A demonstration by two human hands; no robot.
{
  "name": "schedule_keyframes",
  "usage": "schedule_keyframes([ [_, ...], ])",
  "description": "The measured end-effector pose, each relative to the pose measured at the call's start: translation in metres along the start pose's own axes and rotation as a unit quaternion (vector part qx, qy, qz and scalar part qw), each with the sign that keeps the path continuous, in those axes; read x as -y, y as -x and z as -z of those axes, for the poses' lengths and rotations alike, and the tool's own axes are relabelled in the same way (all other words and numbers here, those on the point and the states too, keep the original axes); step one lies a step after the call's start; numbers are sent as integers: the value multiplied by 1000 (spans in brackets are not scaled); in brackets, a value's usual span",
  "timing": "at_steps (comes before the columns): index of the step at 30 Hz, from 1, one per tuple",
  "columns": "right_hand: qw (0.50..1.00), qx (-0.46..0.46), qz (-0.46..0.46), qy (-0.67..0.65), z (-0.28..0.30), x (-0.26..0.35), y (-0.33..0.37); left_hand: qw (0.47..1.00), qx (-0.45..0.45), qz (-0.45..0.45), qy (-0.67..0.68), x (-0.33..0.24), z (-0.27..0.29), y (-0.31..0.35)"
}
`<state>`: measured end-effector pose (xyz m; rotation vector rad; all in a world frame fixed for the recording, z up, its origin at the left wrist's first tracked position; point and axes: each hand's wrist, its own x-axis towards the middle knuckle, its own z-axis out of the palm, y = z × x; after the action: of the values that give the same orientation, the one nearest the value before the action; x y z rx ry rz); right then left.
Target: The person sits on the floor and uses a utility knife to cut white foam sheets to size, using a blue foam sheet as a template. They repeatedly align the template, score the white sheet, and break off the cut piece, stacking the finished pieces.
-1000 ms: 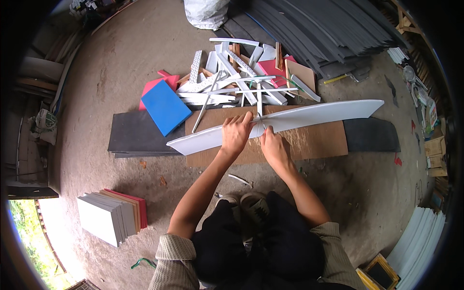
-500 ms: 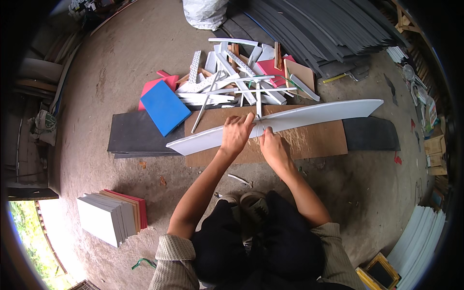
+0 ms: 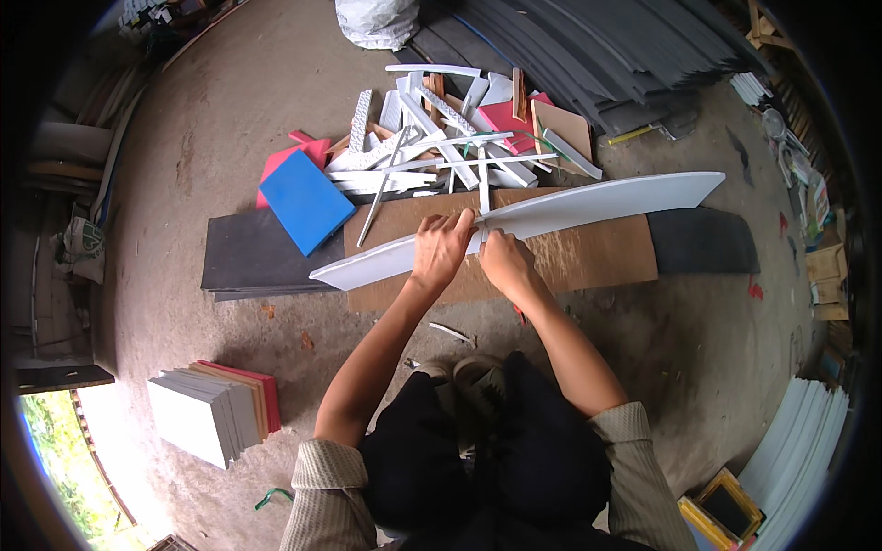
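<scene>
The right hand point(image 3: 505, 261) had moved slightly upward and closer to the left hand point(image 3: 442, 246) since the earlier frame, both of them above the brown board point(image 3: 588, 250). The left hand grasped a long white strip point(image 3: 606, 204), which slanted across the brown board, its ends reaching past it on either side. The right hand was clenched against the strip, its contents hidden. Dark sheets point(image 3: 262, 253) stuck out beneath the brown board; white offcuts point(image 3: 441, 140) lay heaped beyond it, a blue panel point(image 3: 306, 202) at its left.
</scene>
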<state>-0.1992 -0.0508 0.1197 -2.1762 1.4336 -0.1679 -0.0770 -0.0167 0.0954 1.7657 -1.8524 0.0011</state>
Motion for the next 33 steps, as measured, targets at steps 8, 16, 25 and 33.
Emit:
schedule_keyframes([
  [8,991,97,-79,38,-75,-45,-10,999,0,-34,-12,-9,1,12],
  [16,996,53,-43,64,-110,-69,7,1000,12,-4,0,0,0,7],
  [25,1000,1,-13,15,-2,-71,6,997,-55,28,35,10,38,-10],
  [33,943,-151,238,-179,131,37,18,961,-135,102,220,-18,149,-27],
])
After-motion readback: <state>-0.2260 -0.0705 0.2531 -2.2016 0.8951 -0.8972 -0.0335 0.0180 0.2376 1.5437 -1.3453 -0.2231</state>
